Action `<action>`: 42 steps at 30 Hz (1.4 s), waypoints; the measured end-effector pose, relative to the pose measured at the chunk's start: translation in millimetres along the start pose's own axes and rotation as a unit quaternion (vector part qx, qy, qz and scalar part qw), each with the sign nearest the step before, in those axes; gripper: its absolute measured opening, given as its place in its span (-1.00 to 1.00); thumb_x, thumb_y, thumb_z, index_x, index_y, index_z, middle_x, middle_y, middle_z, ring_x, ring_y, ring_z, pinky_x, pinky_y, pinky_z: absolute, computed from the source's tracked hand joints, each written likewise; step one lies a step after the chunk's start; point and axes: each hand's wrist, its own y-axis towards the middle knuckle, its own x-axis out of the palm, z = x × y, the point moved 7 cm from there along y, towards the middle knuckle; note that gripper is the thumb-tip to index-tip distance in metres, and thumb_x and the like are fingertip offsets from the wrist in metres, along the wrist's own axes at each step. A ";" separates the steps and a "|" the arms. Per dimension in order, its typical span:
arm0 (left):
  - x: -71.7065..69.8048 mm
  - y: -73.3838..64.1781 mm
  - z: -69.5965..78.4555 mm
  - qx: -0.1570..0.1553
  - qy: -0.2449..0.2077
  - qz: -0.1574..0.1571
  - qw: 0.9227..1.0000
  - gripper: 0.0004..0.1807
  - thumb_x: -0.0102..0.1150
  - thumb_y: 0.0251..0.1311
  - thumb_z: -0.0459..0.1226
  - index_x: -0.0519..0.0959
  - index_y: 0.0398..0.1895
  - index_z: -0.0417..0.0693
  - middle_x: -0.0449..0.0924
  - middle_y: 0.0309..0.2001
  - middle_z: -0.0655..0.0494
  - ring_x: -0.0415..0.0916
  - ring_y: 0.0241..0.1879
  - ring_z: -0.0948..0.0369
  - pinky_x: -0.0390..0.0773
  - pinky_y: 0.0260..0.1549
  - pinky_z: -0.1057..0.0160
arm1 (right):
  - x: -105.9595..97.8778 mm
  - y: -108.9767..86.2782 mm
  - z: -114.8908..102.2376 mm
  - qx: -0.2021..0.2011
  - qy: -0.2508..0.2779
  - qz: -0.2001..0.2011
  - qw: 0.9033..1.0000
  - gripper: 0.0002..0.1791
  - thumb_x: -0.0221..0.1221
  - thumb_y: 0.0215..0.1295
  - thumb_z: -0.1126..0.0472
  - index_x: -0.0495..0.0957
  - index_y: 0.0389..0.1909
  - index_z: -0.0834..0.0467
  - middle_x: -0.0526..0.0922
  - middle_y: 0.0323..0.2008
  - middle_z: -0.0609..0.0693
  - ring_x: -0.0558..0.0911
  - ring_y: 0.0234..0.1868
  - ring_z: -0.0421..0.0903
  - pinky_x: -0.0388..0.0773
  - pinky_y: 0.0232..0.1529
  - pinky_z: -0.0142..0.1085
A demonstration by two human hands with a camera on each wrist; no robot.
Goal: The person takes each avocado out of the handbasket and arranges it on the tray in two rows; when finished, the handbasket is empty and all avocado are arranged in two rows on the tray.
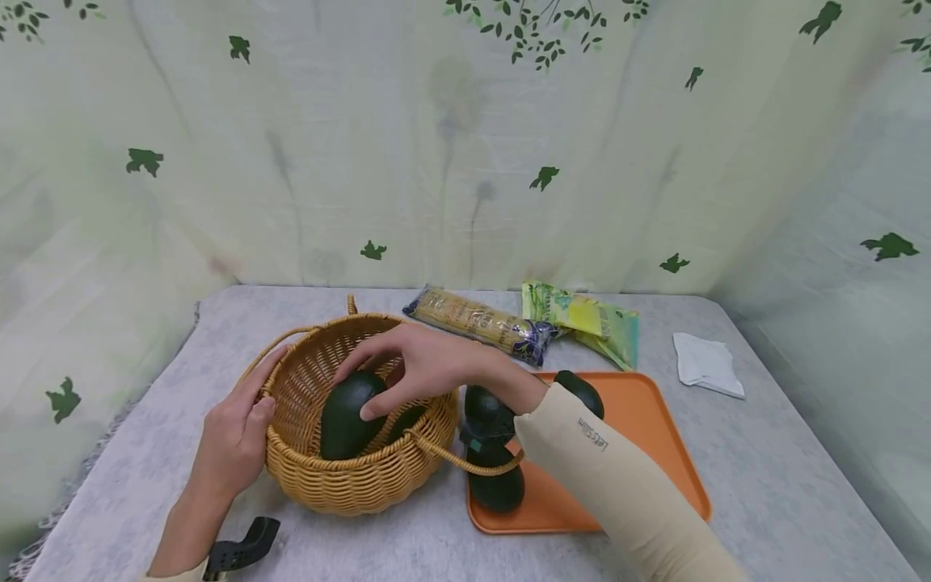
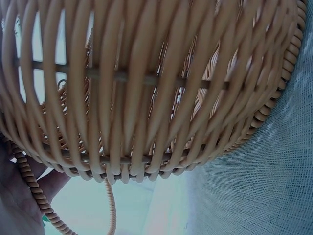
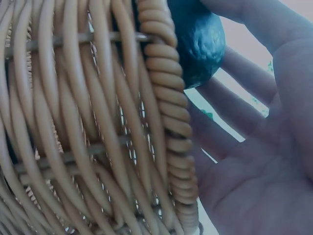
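Observation:
My right hand (image 1: 418, 364) reaches over the rim of a round wicker basket (image 1: 349, 489) and holds a large dark green avocado (image 1: 347, 416) inside it, thumb on one side and fingers on the other. In the right wrist view the avocado (image 3: 200, 44) shows bumpy, shiny skin beside the basket rim. Part of another dark avocado (image 1: 407, 422) shows deeper in the basket. My left hand (image 1: 236, 432) grips the basket's left rim near a handle; in the left wrist view the woven side (image 2: 146, 88) fills most of the picture.
Right of the basket, several avocados (image 1: 496, 489) lie on an orange tray (image 1: 655, 453), partly behind my right forearm. A basket handle overhangs the tray's left edge. Behind are a clear noodle pack (image 1: 473, 317) and a green-yellow packet (image 1: 582, 319). White tissue (image 1: 707, 364) lies far right.

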 end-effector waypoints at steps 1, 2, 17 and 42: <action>-0.1 -0.3 -0.4 -0.001 0.000 0.001 1.000 -0.42 -0.19 0.50 -0.32 0.33 0.56 0.04 0.47 0.40 -0.19 0.35 0.37 0.35 0.09 0.16 0.75 | -1.2 -1.2 -0.5 0.000 0.003 0.003 1.000 -0.50 0.40 0.28 0.11 0.62 0.24 0.01 0.63 0.16 -0.18 0.60 0.14 -0.36 0.62 0.05 -0.41; -0.2 -0.6 -0.7 -0.002 -0.002 0.003 1.000 -0.42 -0.19 0.50 -0.32 0.34 0.56 0.03 0.47 0.40 -0.19 0.32 0.37 0.41 0.09 0.17 0.75 | -2.5 -2.5 -1.0 -0.001 0.004 0.007 1.000 -0.51 0.41 0.28 0.10 0.62 0.24 0.00 0.64 0.16 -0.17 0.60 0.13 -0.35 0.62 0.05 -0.41; -1.0 -0.4 1.0 0.004 -0.007 0.009 1.000 -0.44 -0.20 0.49 -0.33 0.37 0.53 -0.04 0.48 0.39 -0.21 0.16 0.34 0.66 0.08 0.20 0.74 | -17.5 -24.7 -9.8 -0.013 0.039 0.050 0.998 -0.48 0.42 0.26 0.16 0.61 0.26 0.05 0.68 0.13 -0.07 0.71 0.03 -0.26 0.67 0.03 -0.26; -0.9 -0.5 -0.1 0.005 -0.010 0.009 1.000 -0.42 -0.19 0.50 -0.32 0.34 0.56 0.06 0.47 0.40 -0.18 0.21 0.37 0.57 0.10 0.20 0.73 | -30.6 -87.7 -6.1 -0.015 0.093 0.137 0.986 -0.45 0.41 0.25 0.24 0.60 0.29 0.09 0.61 0.27 -0.05 0.69 0.13 -0.03 0.63 0.16 -0.12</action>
